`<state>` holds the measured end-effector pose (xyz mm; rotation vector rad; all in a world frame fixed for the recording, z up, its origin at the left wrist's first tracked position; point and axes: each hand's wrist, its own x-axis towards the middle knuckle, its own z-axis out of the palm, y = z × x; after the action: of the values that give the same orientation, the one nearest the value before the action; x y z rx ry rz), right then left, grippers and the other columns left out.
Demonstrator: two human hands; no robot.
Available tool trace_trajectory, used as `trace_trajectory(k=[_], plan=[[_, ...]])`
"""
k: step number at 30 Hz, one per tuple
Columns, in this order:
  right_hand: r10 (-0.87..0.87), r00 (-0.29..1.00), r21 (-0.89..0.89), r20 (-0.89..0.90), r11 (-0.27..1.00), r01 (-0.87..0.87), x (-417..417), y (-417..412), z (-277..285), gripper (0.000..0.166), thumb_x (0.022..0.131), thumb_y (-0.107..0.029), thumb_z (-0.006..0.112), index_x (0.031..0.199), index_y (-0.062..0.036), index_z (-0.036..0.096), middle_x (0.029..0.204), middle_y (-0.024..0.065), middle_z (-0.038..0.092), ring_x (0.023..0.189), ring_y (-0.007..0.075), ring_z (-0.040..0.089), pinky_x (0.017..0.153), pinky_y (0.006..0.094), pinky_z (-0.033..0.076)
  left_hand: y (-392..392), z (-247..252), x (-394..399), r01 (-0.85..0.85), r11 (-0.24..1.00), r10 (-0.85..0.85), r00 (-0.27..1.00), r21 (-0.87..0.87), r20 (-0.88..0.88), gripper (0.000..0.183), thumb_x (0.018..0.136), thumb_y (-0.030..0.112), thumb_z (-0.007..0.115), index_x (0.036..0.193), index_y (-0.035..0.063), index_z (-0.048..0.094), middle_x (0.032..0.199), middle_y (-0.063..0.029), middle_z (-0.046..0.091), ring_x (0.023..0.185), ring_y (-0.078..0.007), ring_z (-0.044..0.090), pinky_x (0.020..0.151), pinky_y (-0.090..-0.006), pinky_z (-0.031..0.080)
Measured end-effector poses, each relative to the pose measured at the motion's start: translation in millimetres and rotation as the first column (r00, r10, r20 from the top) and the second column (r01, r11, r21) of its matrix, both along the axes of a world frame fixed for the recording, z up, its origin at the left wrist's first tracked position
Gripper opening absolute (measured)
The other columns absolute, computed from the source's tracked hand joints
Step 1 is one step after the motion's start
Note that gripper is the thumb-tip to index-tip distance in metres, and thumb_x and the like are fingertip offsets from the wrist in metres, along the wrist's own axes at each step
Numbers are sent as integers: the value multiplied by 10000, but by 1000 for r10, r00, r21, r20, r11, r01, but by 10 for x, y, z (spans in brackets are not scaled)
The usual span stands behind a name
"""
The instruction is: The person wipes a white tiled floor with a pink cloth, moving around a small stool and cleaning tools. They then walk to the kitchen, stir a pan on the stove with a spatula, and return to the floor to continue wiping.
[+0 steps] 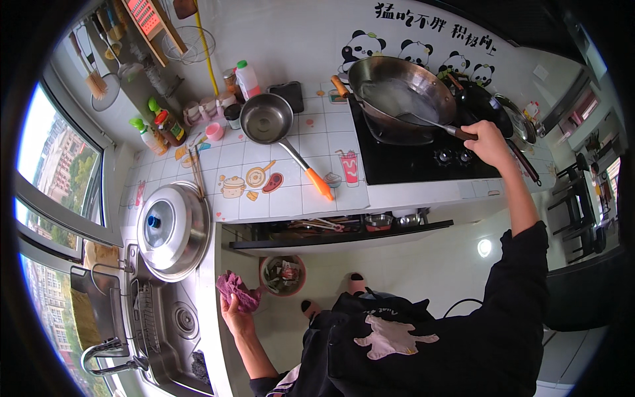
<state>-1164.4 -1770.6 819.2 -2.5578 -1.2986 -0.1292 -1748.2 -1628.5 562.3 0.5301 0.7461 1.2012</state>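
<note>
In my right hand (488,144) is the dark handle of a metal spatula or ladle (431,121); its head reaches into a large steel wok (367,101). Cloudy liquid (392,97) lies in the wok, which stands on a black glass cooktop (402,166). A purple-red cloth (238,293) is bunched up in the fingers of my left hand (237,316), near the counter edge by the sink. Left of the wok, a small saucepan (266,119) with an orange-tipped handle (318,182) rests on the tiled counter.
A domed steel lid (168,228) sits at the sink's (186,342) far end. Below the counter a drawer (342,238) is pulled out, with a waste bin (283,276) on the floor. A dark pan (481,104) is behind the wok. Sauce bottles (170,128) stand by the window.
</note>
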Motion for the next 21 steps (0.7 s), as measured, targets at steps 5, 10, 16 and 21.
trace_trajectory(k=[5,10,16,21], plan=[[38,999,-18,-21,999,-38,-23,103,85,368,692,-61,714,1055,-34,662,975,193,656,905,339,637,811,374,500,-29,15,-22,-16,1000,16,1000,1,-16,473,885,10,534,1341,31,411,1257,-114,542,1119,-244,554,974,-447,464],[60,991,18,116,998,-63,28,457,-178,314,702,-92,704,1011,-46,679,943,208,649,908,372,622,799,423,503,-45,-7,42,-18,1000,17,1000,17,14,457,894,9,519,1338,29,411,1258,-119,540,1118,-248,554,955,-478,475],[-5,982,70,191,997,-8,58,970,-506,128,719,-40,593,816,-27,676,850,217,648,831,388,631,752,456,510,-99,40,45,-44,998,42,998,45,41,477,902,26,510,1361,47,383,1291,-110,509,1158,-271,518,956,-545,448],[-74,959,13,275,997,73,199,1300,-725,99,728,-20,583,783,-11,664,855,205,657,835,369,646,737,452,523,-122,-91,-101,-53,995,54,998,81,-11,500,915,78,505,1388,76,345,1352,-102,446,1210,-307,469,938,-636,419]])
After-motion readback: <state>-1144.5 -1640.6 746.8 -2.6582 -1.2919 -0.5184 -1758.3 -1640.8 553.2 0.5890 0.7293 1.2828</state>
